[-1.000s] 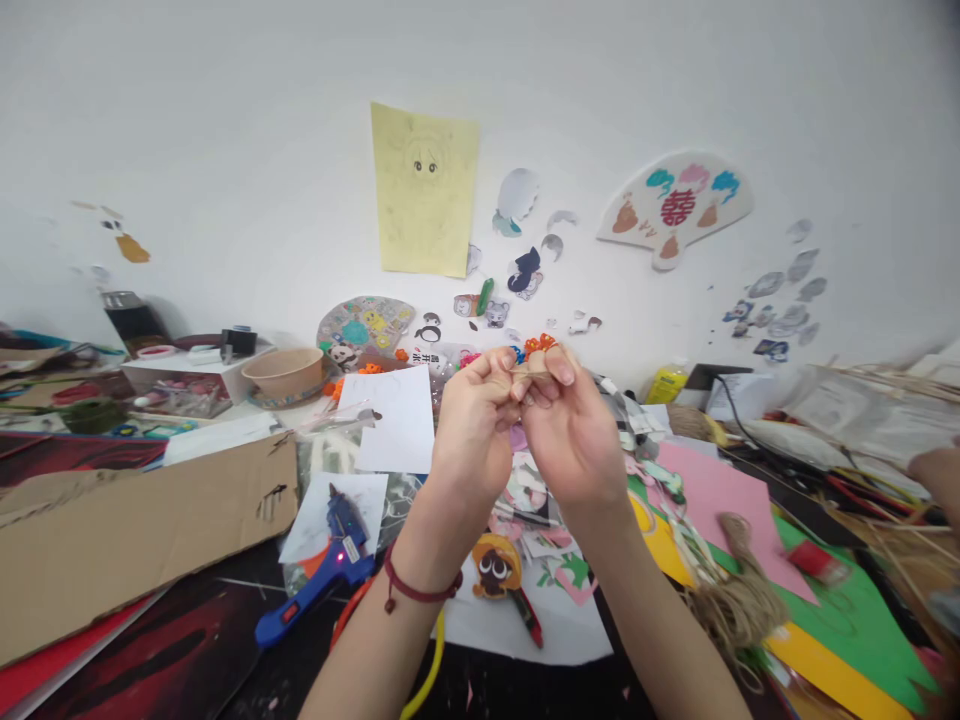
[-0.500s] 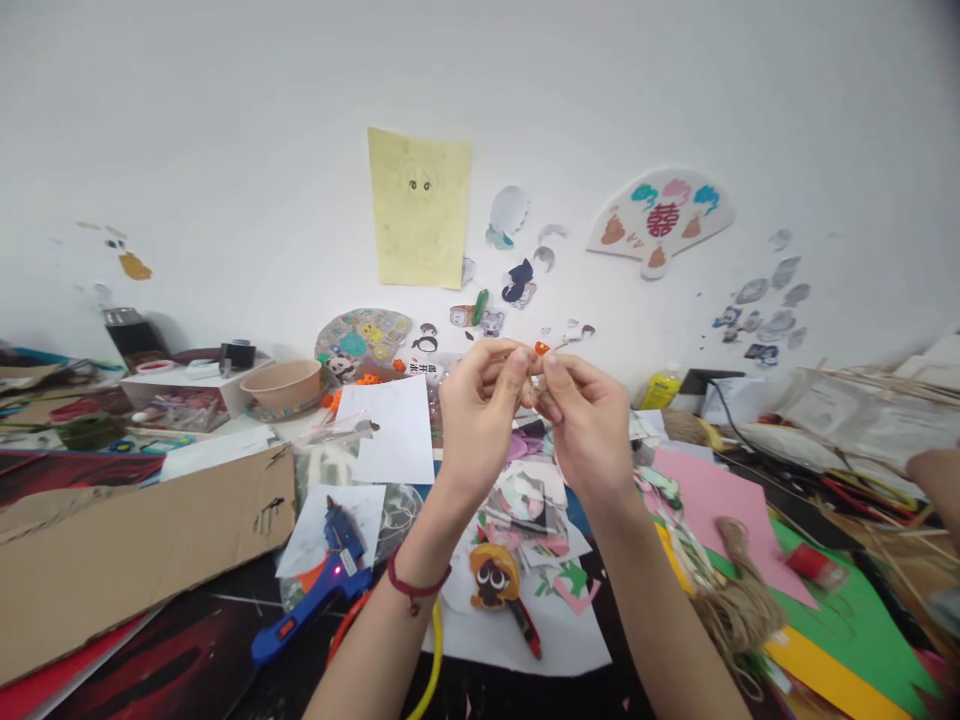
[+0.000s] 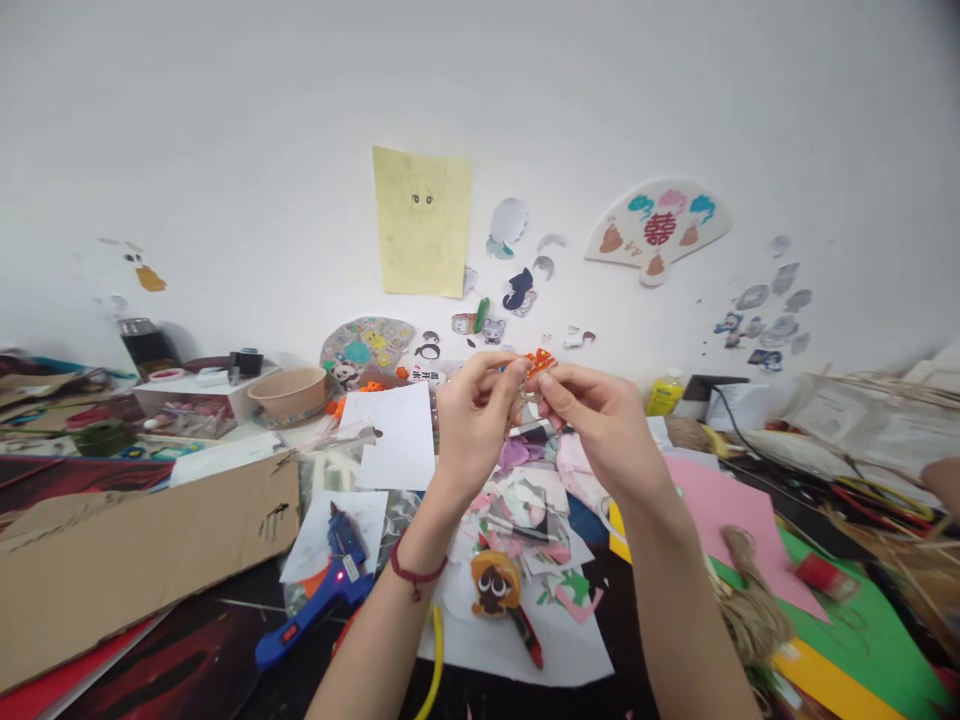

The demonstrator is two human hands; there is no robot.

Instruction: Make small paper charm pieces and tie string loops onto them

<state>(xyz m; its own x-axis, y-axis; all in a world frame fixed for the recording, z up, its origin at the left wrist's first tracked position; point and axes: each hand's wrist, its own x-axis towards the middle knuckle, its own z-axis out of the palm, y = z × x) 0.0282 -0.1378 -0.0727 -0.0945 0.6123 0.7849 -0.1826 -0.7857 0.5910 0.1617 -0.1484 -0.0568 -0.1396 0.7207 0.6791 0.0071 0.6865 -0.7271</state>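
A blue glue gun (image 3: 315, 606) with a red light (image 3: 342, 576), black-marked tan cardboard (image 3: 150, 560) and a dark-red bracelet (image 3: 415, 576) join a pink sheet (image 3: 739, 508) and a green sheet (image 3: 874, 620) before me. A white fan (image 3: 658, 240) carries red, teal, pink and brown motifs, and a cutout figure (image 3: 495, 590) pairs orange with dark brown.

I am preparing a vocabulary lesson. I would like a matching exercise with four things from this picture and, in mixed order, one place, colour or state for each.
Things:
1. Hot glue gun
2. Sheet with drawn eyes
3. Bracelet
4. Left hand

Descriptions:
A. Dark red, around a wrist
B. Raised, fingers pinched, beside the right hand
C. Blue, with a small light glowing
D. Yellow, on the wall

Right pairs: 1-C, 2-D, 3-A, 4-B
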